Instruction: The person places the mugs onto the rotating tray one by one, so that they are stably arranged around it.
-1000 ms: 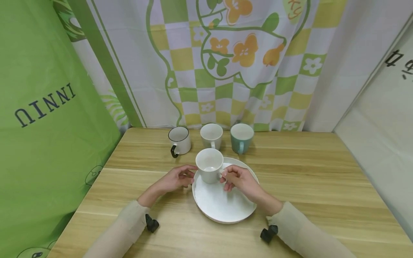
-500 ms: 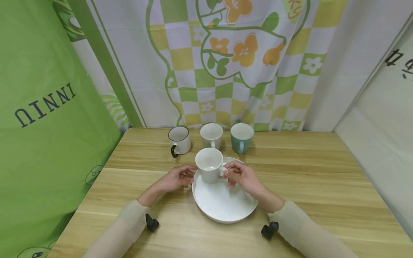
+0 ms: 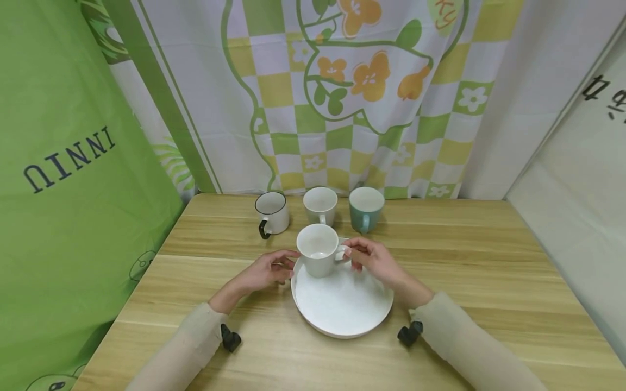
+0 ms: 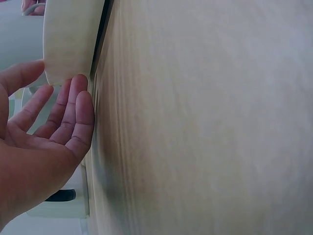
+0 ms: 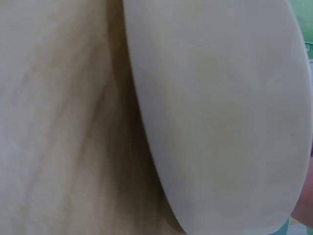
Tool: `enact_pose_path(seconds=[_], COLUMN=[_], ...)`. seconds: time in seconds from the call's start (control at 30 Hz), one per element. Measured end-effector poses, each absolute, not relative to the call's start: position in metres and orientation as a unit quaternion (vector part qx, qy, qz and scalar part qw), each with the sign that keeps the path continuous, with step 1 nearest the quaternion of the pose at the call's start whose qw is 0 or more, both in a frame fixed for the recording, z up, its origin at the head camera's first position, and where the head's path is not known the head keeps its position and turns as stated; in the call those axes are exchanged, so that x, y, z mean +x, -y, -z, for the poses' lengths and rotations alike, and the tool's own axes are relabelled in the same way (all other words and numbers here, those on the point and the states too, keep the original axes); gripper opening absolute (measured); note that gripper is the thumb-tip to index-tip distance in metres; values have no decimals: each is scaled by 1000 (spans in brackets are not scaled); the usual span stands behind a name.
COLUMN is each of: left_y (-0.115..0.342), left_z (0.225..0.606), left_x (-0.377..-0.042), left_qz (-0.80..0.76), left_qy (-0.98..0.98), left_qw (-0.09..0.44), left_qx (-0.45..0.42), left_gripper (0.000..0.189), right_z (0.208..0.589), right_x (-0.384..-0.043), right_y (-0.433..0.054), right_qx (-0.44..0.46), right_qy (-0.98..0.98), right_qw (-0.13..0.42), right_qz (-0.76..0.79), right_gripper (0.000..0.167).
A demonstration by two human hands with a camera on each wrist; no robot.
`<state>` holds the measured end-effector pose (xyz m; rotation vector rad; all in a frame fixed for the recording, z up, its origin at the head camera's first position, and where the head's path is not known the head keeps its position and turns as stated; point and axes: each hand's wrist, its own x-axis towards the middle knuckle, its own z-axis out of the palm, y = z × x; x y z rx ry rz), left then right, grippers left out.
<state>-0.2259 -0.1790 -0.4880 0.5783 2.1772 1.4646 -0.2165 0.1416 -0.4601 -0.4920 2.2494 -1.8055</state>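
Observation:
In the head view a white mug (image 3: 318, 252) stands upright on a round white tray (image 3: 342, 309) with a low rim, near its far left edge. My right hand (image 3: 376, 263) pinches the mug's handle, which points right. My left hand (image 3: 266, 271) rests at the tray's left rim, fingers loosely bent and one fingertip close to the mug. In the left wrist view the left hand's fingertips (image 4: 83, 98) touch or nearly touch the tray's side wall (image 4: 73, 39). The right wrist view is mostly filled by the tray wall (image 5: 220, 117), with just a sliver of the right hand (image 5: 304, 198).
Behind the tray stand a white enamel mug (image 3: 276, 220) with black rim and handle, another white mug (image 3: 313, 216) and a teal mug (image 3: 367, 217). All are on the wooden table (image 3: 489, 282). A patterned curtain (image 3: 362, 108) hangs behind its far edge.
My right hand has moved slightly away and to the right, turning the mug's handle outward to the right. The left hand has stayed in place.

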Motion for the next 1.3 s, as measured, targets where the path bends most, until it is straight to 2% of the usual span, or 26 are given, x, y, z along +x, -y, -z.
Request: enact_pose_path(seconds=[0.53, 1.3], left_y=[180, 179], left_z=[488, 488], left_x=[-225, -224], left_qz=[-530, -534], left_qy=[-791, -787], left_qw=[227, 219], left_qx=[205, 218], left_gripper=[47, 49], right_z=[455, 453], right_x=[-224, -248], right_y=[-146, -147], right_qx=[-195, -234], right_qy=[-763, -785], right_qw=[128, 117], right_qz=[603, 562], right_gripper=[30, 29])
